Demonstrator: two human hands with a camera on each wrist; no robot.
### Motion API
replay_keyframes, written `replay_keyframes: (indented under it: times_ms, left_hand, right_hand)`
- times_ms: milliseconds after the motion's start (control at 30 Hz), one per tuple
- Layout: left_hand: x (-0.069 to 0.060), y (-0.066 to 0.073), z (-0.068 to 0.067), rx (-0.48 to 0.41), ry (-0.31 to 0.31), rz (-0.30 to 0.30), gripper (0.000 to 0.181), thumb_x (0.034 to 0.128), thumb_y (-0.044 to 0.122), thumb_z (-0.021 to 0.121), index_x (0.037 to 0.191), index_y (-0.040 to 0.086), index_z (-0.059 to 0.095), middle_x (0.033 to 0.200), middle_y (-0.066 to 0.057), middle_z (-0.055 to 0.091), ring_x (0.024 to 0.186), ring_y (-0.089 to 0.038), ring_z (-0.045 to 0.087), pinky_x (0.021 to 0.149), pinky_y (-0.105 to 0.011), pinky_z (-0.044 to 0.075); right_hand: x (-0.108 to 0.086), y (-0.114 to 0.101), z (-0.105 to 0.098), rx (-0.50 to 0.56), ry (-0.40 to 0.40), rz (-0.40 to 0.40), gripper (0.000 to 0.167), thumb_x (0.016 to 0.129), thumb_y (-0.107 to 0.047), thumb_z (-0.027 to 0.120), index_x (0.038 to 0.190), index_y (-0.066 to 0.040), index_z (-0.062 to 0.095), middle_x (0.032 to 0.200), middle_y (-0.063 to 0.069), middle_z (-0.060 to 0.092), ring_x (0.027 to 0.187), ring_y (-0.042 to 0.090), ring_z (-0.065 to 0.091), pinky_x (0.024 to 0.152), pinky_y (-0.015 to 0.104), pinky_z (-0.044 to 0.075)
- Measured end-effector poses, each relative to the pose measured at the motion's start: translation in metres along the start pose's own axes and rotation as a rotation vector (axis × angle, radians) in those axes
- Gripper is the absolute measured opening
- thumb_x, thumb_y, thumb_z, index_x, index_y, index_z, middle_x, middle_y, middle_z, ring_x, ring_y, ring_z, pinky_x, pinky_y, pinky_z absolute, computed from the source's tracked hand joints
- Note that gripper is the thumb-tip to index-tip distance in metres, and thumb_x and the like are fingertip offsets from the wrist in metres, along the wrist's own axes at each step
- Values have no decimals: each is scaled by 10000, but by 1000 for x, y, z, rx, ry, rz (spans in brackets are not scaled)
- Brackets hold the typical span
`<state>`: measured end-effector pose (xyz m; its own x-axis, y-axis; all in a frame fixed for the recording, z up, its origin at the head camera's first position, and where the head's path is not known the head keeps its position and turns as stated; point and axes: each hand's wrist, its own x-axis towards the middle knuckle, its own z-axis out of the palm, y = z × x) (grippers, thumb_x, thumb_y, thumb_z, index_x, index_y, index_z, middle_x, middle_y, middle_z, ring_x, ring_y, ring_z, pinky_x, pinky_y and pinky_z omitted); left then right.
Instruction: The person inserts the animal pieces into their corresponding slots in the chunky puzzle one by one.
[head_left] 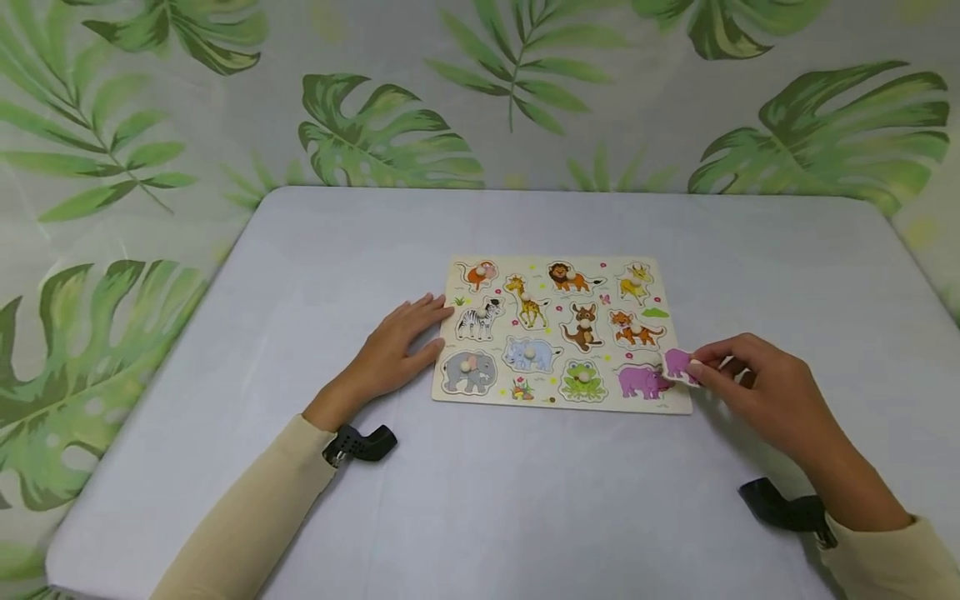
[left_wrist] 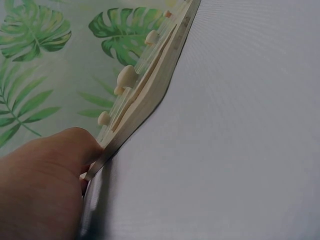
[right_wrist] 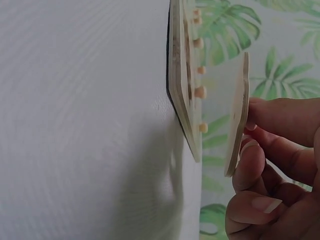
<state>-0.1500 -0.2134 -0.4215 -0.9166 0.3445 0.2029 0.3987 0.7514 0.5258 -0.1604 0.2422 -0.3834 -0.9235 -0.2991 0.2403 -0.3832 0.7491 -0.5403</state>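
Observation:
A wooden animal peg puzzle board (head_left: 517,265) lies on the table. My left hand (head_left: 401,346) rests at its left edge, fingers extended and touching it; the left wrist view shows the thumb against the board's edge (left_wrist: 150,95). My right hand (head_left: 765,387) pinches a purple hippo puzzle piece (head_left: 677,364) between thumb and fingers, over the board's lower right corner. In the right wrist view the piece (right_wrist: 237,120) is tilted and apart from the board (right_wrist: 182,100). Beside it, the hippo recess (head_left: 639,381) shows a matching purple picture.
Other knobbed pieces sit in the board, among them an elephant (head_left: 480,379), a frog (head_left: 585,387), a tiger (head_left: 636,333) and a lion (head_left: 566,282). A white cloth covers the table (head_left: 525,500). Leaf-patterned fabric (head_left: 585,150) hangs behind.

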Motion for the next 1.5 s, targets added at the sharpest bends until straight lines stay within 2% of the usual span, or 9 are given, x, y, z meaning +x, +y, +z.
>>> replay_keyframes:
  times_ms: [200,400,833,1033,1500]
  left_hand:
    - [-1,2,3,3,-16,-5,486,979,278,537,1434,123,470,1531,-43,364,1448,-205,235,1206,-387,125]
    - [0,3,1,14,-10,-2,488,983,276,535,1440,124,462,1534,-46,359,1447,-217,238,1206,-397,128]
    - [1,4,-1,14,-9,-14,494,978,277,545,1441,129,462,1536,-35,357,1449,-213,234,1204,-401,132]
    - [0,4,-1,15,-6,-10,492,981,284,544,1445,145,458,1540,-23,349,1449,-206,232,1204,-402,130]
    - [0,5,-2,1,-8,-10,495,980,283,545,1443,131,460,1539,-42,351,1450,-224,232,1204,-406,128]
  right_hand:
    - [-1,-1,0,20,10,-40,171,840,-185,765,986,-123,701,852,-1,633,701,41,500,548,118,423]
    - [6,-6,2,1,18,-80,154,828,-166,774,957,-121,703,835,-20,631,702,37,499,568,106,419]
    - [15,-21,6,5,-77,-77,128,841,-191,765,945,-135,716,844,-32,625,731,138,527,587,183,457]
    - [18,-21,8,-5,-83,-112,109,835,-188,770,917,-143,715,820,-48,616,714,127,525,580,203,463]
    - [19,-18,14,34,-129,-124,102,817,-167,783,890,-162,712,774,-71,590,684,113,521,544,209,450]
